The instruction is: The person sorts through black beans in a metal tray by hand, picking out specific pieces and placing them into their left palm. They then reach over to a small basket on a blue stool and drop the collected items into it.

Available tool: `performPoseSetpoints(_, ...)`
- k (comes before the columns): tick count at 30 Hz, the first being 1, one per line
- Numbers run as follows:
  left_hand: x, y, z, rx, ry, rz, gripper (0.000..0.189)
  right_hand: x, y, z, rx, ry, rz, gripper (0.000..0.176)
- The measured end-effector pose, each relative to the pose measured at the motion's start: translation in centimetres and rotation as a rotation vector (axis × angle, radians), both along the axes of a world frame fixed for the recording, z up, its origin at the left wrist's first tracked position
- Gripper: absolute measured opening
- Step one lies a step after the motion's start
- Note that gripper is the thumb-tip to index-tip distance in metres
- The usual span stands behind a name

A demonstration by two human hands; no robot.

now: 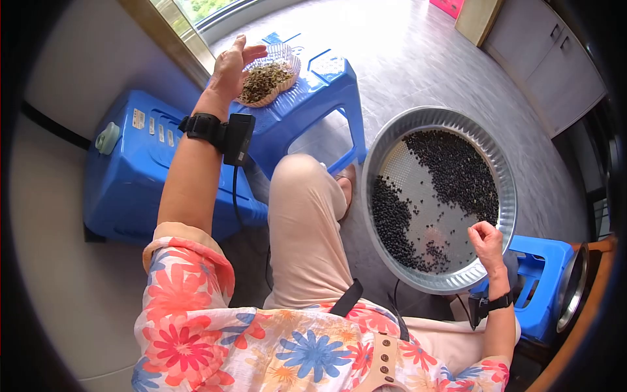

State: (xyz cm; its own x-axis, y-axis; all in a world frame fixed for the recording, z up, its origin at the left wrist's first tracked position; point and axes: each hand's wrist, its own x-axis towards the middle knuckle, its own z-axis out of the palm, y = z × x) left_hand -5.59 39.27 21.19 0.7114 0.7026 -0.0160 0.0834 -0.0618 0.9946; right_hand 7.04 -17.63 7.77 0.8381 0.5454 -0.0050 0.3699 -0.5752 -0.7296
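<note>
My left hand (230,68) is raised beside a small pleated bowl (287,57) on a blue plastic stool (287,108). Its thumb and fingers stand apart, and nothing shows in them. A heap of dry brownish-green bits (264,81) fills much of the bowl. My right hand (486,243) hovers over the near right rim of a large round metal pan (385,140), fingers curled together in a pinch. Whatever it may hold is hidden. Black beans (450,163) lie in the pan, in one broad heap at the far right and another pile (392,225) at the left.
A blue plastic box (121,189) stands left, under my left arm. At lower right is another blue stool (532,255) beside a round metal lid or pan (573,287). My knee (300,176) lies between the first stool and the bean pan. Pale cabinets (548,59) line the far right.
</note>
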Motion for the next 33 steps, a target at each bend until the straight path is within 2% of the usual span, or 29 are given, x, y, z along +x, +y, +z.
performPoseSetpoints(2,-0.1,0.2,-0.1,0.105,0.110,0.017,0.054,0.0,-0.2,0.2,0.004,-0.003,-0.006,0.015)
performPoseSetpoints(6,-0.3,0.7,-0.4,0.110,0.093,-0.005,0.053,0.1,-0.4,1.1,-0.014,0.042,-0.041,0.012)
performPoseSetpoints(8,-0.2,1.3,-0.8,0.076,0.071,0.032,0.041,-0.1,-0.4,1.5,-0.002,0.036,-0.049,0.012)
performPoseSetpoints(11,-0.3,1.3,-1.0,0.041,0.014,0.057,0.036,-0.4,-0.5,1.9,0.005,0.038,-0.071,0.012)
performPoseSetpoints(12,-0.7,1.9,-1.1,0.061,-0.040,-0.042,0.044,-0.5,-0.6,2.1,-0.010,0.010,-0.069,0.012)
performPoseSetpoints(14,-1.2,3.9,-2.5,0.033,-0.144,-0.197,0.047,-0.5,-0.9,2.6,-0.025,-0.079,-0.069,0.012)
performPoseSetpoints(15,-1.3,3.6,-2.3,0.110,-0.073,-0.135,0.047,0.1,-1.3,2.2,0.004,-0.123,-0.058,0.012)
performPoseSetpoints(16,-1.4,5.5,-3.1,0.230,-0.027,-0.158,0.046,0.4,-1.4,2.6,0.023,-0.141,-0.069,0.012)
performPoseSetpoints(17,-1.6,4.1,-1.9,0.309,0.080,-0.170,0.046,0.6,-1.5,3.5,0.038,-0.127,-0.102,0.012)
performPoseSetpoints(18,-1.2,5.6,-2.5,0.438,0.098,-0.266,0.046,0.9,-2.2,3.9,0.045,-0.136,-0.126,0.012)
performPoseSetpoints(20,-1.0,10.4,-4.2,0.334,0.086,-0.415,0.046,1.6,-4.0,3.9,0.018,-0.223,-0.204,0.018)
performPoseSetpoints(21,-1.0,11.7,-4.7,0.416,0.061,-0.465,0.047,1.9,-4.7,3.8,0.012,-0.218,-0.253,0.019)
performPoseSetpoints(23,-0.6,11.2,-4.6,0.391,0.152,-0.305,0.042,2.6,-6.4,2.6,0.015,-0.221,-0.305,0.017)
performPoseSetpoints(25,-0.4,12.5,-4.2,0.343,0.189,-0.240,0.036,3.0,-7.3,1.3,-0.066,-0.194,-0.314,0.018)
performPoseSetpoints(26,-0.3,12.5,-3.7,0.399,0.244,-0.163,0.032,3.0,-7.5,0.7,-0.087,-0.131,-0.292,0.018)
performPoseSetpoints(29,-0.2,13.9,-3.9,0.444,0.375,-0.081,0.035,3.0,-6.9,-1.5,-0.198,-0.078,-0.245,0.017)
performPoseSetpoints(30,0.4,19.5,-5.7,0.388,0.366,-0.189,0.037,3.2,-6.8,-2.8,-0.227,-0.052,-0.238,0.017)
performPoseSetpoints(31,0.5,19.2,-6.2,0.382,0.381,-0.191,0.037,3.4,-6.7,-3.7,-0.256,-0.022,-0.226,0.017)
performPoseSetpoints(33,1.2,16.8,-5.4,0.553,0.282,-0.261,0.038,3.8,-6.3,-4.7,-0.316,0.044,-0.205,0.019)
